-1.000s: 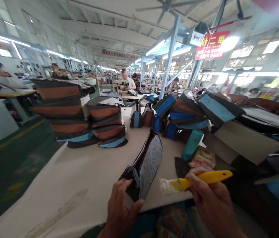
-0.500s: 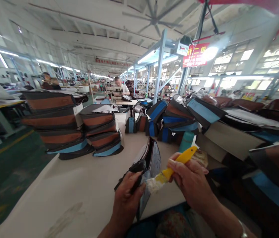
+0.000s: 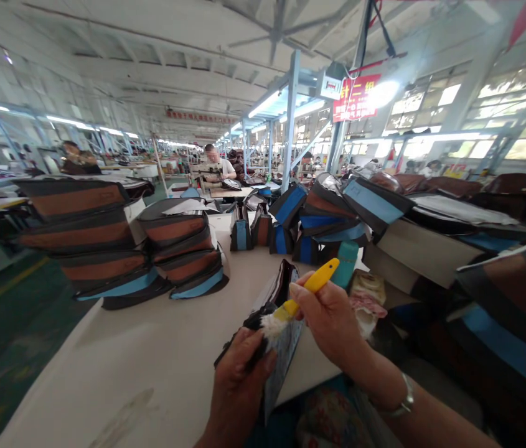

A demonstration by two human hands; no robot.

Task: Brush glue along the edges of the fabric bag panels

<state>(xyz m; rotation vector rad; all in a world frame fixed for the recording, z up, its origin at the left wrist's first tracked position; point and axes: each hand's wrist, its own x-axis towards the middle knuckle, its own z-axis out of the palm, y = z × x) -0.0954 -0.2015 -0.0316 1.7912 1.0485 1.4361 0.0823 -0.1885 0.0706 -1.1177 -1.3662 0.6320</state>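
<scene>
My left hand [image 3: 239, 376] is closed on the edge of a dark fabric bag piece [image 3: 286, 358], which stands tilted with a grey-blue side facing right and a gap along its top. My right hand [image 3: 332, 320] pinches a paintbrush [image 3: 315, 283] by its yellow handle. The brush slants down to the left, and its whitish bristles lie at the dark edge, close to my left fingertips. Whether the bristles touch the cloth is hard to tell. My left palm hides the near part of the bag piece.
Stacked brown, black and blue bag pieces [image 3: 97, 202] stand at the left of the pale table [image 3: 160, 354]. Smaller bag pieces [image 3: 241, 231] line its back. Right of my hand are a teal bottle [image 3: 347, 264] and crumpled cloth [image 3: 368, 302]. A co-worker [image 3: 218, 165] sits beyond.
My right hand has moved the paintbrush up and to the left, from the bag piece's side to its dark top edge. My left hand keeps its hold. The view has shifted slightly.
</scene>
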